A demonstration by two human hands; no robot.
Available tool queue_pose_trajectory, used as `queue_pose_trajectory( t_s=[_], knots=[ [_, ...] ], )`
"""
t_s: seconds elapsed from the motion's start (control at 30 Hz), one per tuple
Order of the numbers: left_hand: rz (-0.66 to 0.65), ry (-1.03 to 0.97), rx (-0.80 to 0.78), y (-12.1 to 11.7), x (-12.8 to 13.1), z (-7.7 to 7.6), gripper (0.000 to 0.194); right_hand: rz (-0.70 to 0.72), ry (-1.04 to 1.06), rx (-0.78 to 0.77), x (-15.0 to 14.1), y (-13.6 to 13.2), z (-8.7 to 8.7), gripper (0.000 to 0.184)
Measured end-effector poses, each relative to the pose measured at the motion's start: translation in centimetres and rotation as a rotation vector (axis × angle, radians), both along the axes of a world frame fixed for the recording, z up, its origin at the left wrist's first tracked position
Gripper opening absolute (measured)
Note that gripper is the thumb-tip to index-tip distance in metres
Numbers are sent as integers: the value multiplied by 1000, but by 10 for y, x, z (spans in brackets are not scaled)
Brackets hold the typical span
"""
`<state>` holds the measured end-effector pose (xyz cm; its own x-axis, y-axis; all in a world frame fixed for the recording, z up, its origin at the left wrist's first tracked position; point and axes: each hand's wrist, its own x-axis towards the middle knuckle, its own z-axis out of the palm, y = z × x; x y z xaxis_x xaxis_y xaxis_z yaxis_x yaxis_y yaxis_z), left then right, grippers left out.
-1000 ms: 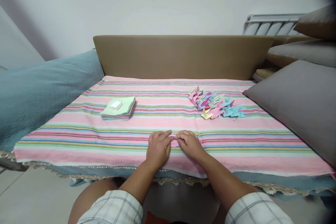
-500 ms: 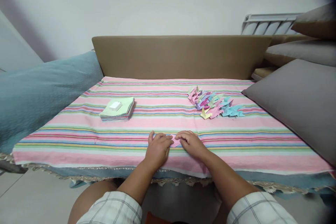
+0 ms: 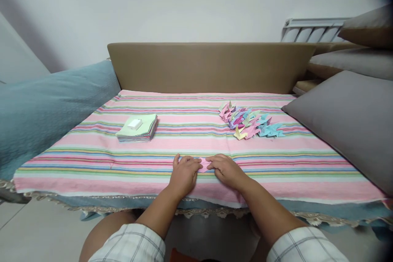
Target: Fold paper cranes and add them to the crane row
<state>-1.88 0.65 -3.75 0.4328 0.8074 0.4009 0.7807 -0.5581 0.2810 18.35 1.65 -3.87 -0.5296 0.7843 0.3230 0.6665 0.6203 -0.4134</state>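
Observation:
A small folded piece of pink origami paper [image 3: 204, 165] lies on the striped cloth near its front edge, between my hands. My left hand [image 3: 185, 174] rests on the cloth, its fingertips gripping the paper's left side. From the right, my right hand [image 3: 226, 170] has its thumb and fingers on the paper's other side. The fingers cover parts of the paper, so its full shape is hidden. Farther back on the right sits a cluster of folded paper cranes [image 3: 250, 122] in pink, purple, blue, green and yellow.
A stack of square coloured paper [image 3: 139, 129] with a small white block [image 3: 134, 124] on top stands to the left. The striped cloth [image 3: 184, 143] covers the seat. Grey cushions [image 3: 344, 127] border the right side, a blue-covered armrest [image 3: 58, 102] the left, a brown backrest [image 3: 199, 67] behind.
My right hand's fingers have shifted slightly along the pink paper, a little more of which shows now. My left hand stays nearly still.

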Motion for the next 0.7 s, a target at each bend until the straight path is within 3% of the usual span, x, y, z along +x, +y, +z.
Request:
queue_pose_trajectory(
  t_s=[0.23,0.5,0.7],
  knots=[
    [-4,4,-30,0,-1,1,25,19,65,9,0,5,0,28],
    [-7,-12,-54,0,-1,0,25,26,45,6,-6,-6,8,35],
    [8,3,-2,-2,1,-1,25,-23,28,26,-11,-4,2,28]
  ],
)
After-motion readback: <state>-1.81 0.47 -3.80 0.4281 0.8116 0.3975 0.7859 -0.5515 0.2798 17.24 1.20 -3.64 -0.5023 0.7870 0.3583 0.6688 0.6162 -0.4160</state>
